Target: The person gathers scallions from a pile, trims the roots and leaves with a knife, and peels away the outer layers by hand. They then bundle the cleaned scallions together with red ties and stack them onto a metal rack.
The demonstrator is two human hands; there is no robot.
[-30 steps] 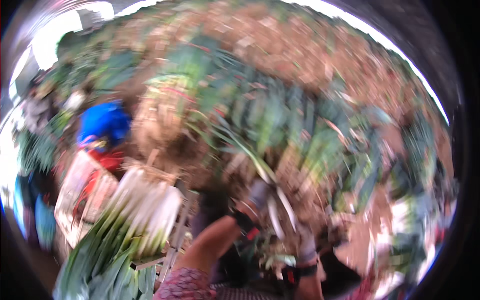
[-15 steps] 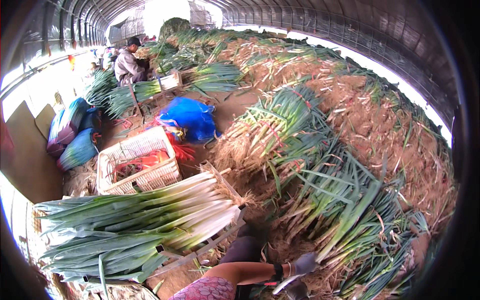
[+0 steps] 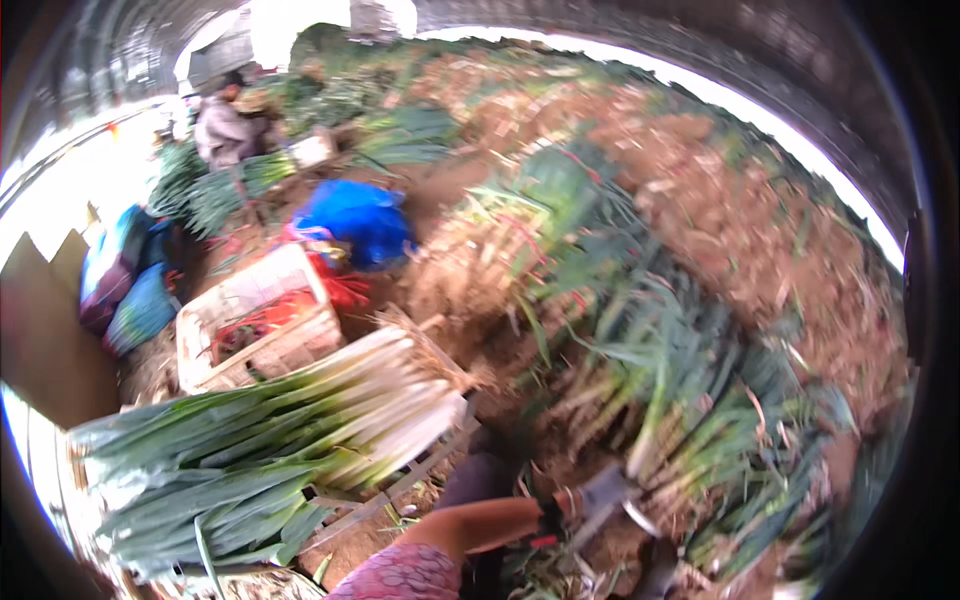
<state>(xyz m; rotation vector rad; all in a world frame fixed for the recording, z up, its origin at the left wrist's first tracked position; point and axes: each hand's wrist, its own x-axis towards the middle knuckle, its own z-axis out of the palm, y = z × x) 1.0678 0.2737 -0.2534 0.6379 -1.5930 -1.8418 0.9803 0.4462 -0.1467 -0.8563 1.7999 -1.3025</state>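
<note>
My left hand (image 3: 606, 492), in a grey glove, reaches right from a pink patterned sleeve, a dark band at its wrist. It appears closed around a long leek (image 3: 652, 435) whose green leaves point up and away; motion smears the fingers. Just below is a dark blurred shape (image 3: 655, 568), probably my right hand in a dark glove; its fingers cannot be made out. A short white piece (image 3: 640, 518) shows between the two. Loose leeks (image 3: 735, 455) with soil on their roots lie beyond my hands. To the left, cleaned leeks (image 3: 330, 420) lie side by side on a low metal-edged rack (image 3: 425, 465).
A pale plastic crate (image 3: 265, 345) with red netting stands behind the rack. Blue netting (image 3: 355, 222) lies beyond it, packed bundles (image 3: 135, 280) and cardboard (image 3: 50, 320) at left. Another person (image 3: 228, 125) sits at the far left. Leek heaps cover the soil (image 3: 690, 200) at right.
The view has shifted and blurred, so the scene sits further left. My left hand has risen slightly with the leek, now more upright. The dark shape below has moved right, away from it.
</note>
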